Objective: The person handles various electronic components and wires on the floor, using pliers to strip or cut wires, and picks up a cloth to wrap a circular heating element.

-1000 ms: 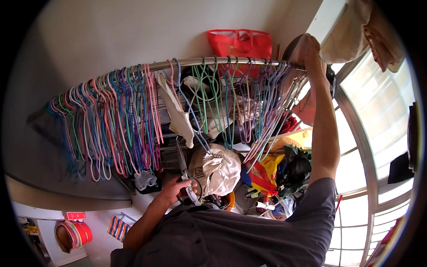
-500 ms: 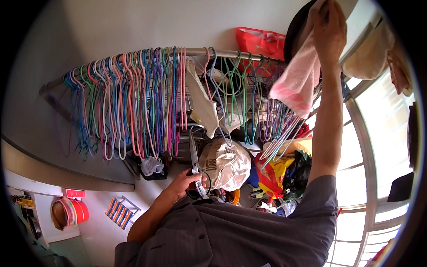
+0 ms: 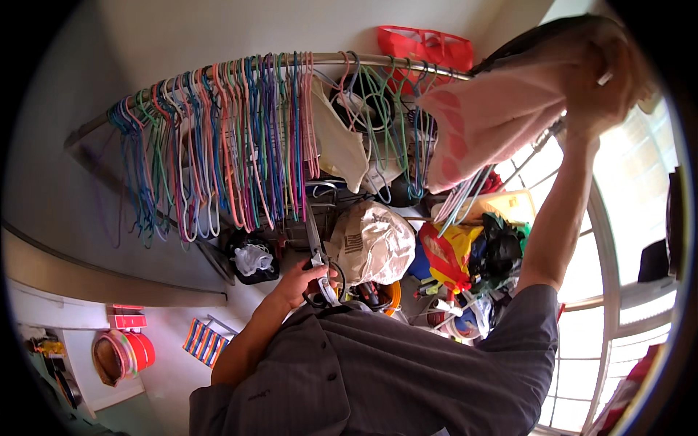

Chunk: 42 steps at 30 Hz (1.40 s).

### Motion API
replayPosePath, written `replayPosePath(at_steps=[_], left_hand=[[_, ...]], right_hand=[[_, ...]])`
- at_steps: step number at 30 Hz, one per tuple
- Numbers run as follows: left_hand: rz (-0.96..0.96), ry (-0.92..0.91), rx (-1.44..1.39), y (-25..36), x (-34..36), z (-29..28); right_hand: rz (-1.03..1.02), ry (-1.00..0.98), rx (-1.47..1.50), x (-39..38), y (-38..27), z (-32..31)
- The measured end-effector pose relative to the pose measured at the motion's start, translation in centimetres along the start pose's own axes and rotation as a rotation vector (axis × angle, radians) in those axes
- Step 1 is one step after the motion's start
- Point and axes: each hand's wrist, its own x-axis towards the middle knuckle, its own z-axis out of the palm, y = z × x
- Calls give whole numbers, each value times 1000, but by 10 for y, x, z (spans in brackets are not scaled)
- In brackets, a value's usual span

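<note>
My left hand (image 3: pixel 299 285) is closed round the handles of a pair of large metal scissors (image 3: pixel 315 243), whose long blades point up. High at the right my right hand (image 3: pixel 602 83) grips a pink towel (image 3: pixel 502 109) with darker pink patches along its edge. The hand is somewhat blurred. A dark item (image 3: pixel 552 36) shows behind the towel's upper edge; I cannot make out what it is. The towel hangs leftward from the hand and covers part of the metal rail's right end.
The metal rail (image 3: pixel 331 58) carries many coloured hangers (image 3: pixel 218 145) and a cream cloth (image 3: pixel 342 149). A red bag (image 3: pixel 425 49) stands behind it. Below are a beige bag (image 3: pixel 374 243), a red-yellow bag (image 3: pixel 452 254) and a dark plastic bag (image 3: pixel 502 243). Bright windows (image 3: pixel 582 349) lie at right.
My right hand has moved right and slightly down, drawing the pink towel out wider. The left hand still holds the scissors. The view has shifted a little.
</note>
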Motion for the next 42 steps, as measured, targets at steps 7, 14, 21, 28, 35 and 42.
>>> replayPosePath(at_steps=[7, 14, 21, 28, 35, 42], left_hand=[[-68, -42, 23, -7, -22, -17], [-116, -83, 63, -13, -44, -24], [-189, -162, 71, -14, -60, -25], [-192, -208, 50, -16, -72, -38], [-217, -125, -15, -17, -76, -50], [-208, -52, -149, -15, -94, -82]], right_hand=[[-168, -67, -523, 26, 92, -127], [352, -227, -413, 50, 61, -208], [610, -249, -374, 31, 20, -283], [1163, -576, -485, -58, -66, -376], [1403, -1155, -326, -248, -227, -538], [2020, -1737, 281, -197, -392, -490]])
